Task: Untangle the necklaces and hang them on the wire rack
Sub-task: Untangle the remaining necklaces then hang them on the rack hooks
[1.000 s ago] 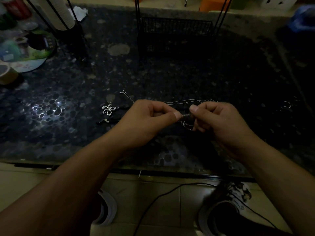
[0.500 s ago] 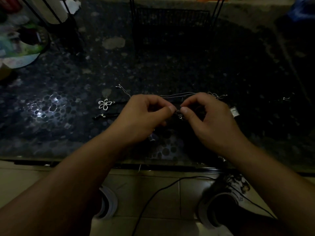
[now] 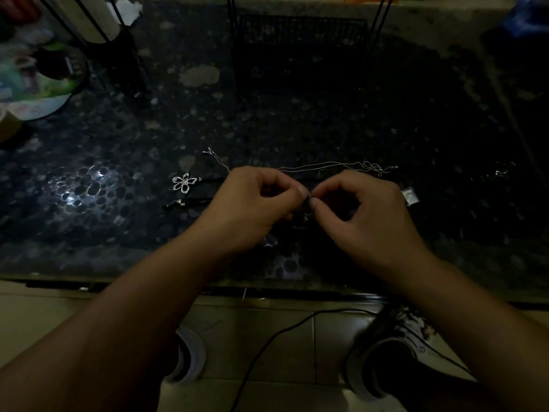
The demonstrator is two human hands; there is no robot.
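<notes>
The scene is very dim, and the dark pebble-patterned table point(image 3: 297, 120) swallows most fine detail. The wire rack point(image 3: 300, 31) at the far edge is cut off by the top of the picture; only its mesh base and the lower parts of its thin uprights show. Whatever sits between the two hands is hard to make out: a small dark bit, probably a knot or clasp of the necklaces, mostly covered by the fingertips. A black cord runs left from under the left hand point(image 3: 252, 209) toward a silver flower pendant point(image 3: 183, 182) lying on the table, and the cord nearly vanishes against the dark surface. A thin silver chain point(image 3: 326, 166) lies just beyond the hands, stretching to the right with a small tangle of loops at its right end. A small square silver pendant point(image 3: 410, 197) peeks out just beside the right hand point(image 3: 368, 215); its link to any chain is hidden.

Both hands hover low over the near part of the table, knuckles up, fingers curled. Each pinches thumb against forefinger, and the two pinches meet tip to tip on the small dark piece. Both forearms reach in from the bottom corners
</notes>
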